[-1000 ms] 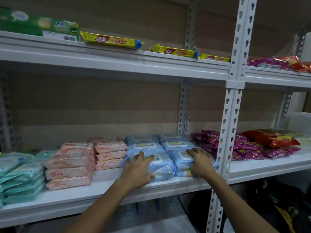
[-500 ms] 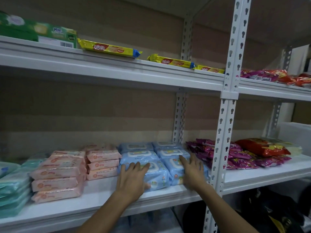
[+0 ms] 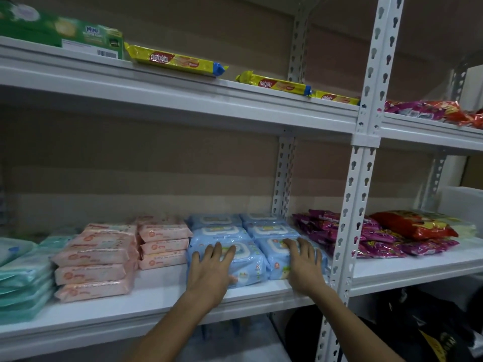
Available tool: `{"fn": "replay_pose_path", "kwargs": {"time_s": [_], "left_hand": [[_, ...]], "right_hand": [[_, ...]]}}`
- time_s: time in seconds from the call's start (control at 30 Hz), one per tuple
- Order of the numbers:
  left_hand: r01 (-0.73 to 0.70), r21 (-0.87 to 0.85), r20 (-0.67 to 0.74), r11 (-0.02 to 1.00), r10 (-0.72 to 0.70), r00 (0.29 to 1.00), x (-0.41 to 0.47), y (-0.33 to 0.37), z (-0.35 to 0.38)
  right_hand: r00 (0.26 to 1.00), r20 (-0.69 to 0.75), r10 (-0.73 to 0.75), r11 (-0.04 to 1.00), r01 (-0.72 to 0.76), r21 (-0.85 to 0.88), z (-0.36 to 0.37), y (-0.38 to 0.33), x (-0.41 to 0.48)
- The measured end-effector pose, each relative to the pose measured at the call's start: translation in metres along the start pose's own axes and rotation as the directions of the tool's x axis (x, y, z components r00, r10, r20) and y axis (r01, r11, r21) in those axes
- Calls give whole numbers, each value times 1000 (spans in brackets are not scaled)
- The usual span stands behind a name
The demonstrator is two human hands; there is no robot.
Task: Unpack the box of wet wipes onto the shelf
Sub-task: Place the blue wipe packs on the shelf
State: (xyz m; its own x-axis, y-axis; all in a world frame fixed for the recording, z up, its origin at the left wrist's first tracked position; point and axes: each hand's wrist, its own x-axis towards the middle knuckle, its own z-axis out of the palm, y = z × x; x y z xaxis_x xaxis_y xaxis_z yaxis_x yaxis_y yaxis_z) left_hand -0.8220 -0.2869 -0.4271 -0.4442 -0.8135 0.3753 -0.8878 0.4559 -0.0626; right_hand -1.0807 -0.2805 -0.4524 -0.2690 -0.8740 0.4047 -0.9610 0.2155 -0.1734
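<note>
Blue wet-wipe packs (image 3: 248, 259) lie in two rows on the white middle shelf (image 3: 162, 291). My left hand (image 3: 209, 273) rests flat on the front left blue pack, fingers spread. My right hand (image 3: 303, 265) lies flat on the front right blue pack (image 3: 274, 262), fingers apart. Neither hand grips a pack. To the left stand stacks of pink wipe packs (image 3: 96, 259) and, at the far left, green ones (image 3: 23, 280). No box is in view.
A white perforated upright (image 3: 350, 231) stands just right of my right hand. Purple and red snack bags (image 3: 379, 236) lie beyond it. The upper shelf (image 3: 183, 100) carries yellow wafer packs (image 3: 175, 60) and a green box (image 3: 60, 30). Dark bags (image 3: 431, 333) sit below.
Both hands stay pressed on the front blue packs, shifting slightly. The view has drifted, so the shelf contents sit lower and more to the left in frame than one second ago.
</note>
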Motion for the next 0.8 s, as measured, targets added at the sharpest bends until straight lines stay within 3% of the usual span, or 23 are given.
{"fn": "replay_pose_path", "kwargs": {"time_s": [0.23,0.57,0.63,0.7,0.8], "left_hand": [[14,-38,48,999,-12,999,-5,2,-2],[4,-50,60,999,-1,998,-3,-1,-3],[-4,-39,24,999,5,1000,-8,-1,-2],[-23,-21,-104,1000,20,994,-18,-3,0],[-78,-19,-244,997,71,967,-45,-11,8]], "right_hand": [[995,97,-26,978,5,208,-14,5,1],[988,155,8,985,-35,171,-21,-2,0],[979,202,-4,993,-20,119,-27,-1,-4],[979,205,-17,996,0,86,-30,-2,-12],[995,80,-57,994,48,103,-31,-16,-30]]}}
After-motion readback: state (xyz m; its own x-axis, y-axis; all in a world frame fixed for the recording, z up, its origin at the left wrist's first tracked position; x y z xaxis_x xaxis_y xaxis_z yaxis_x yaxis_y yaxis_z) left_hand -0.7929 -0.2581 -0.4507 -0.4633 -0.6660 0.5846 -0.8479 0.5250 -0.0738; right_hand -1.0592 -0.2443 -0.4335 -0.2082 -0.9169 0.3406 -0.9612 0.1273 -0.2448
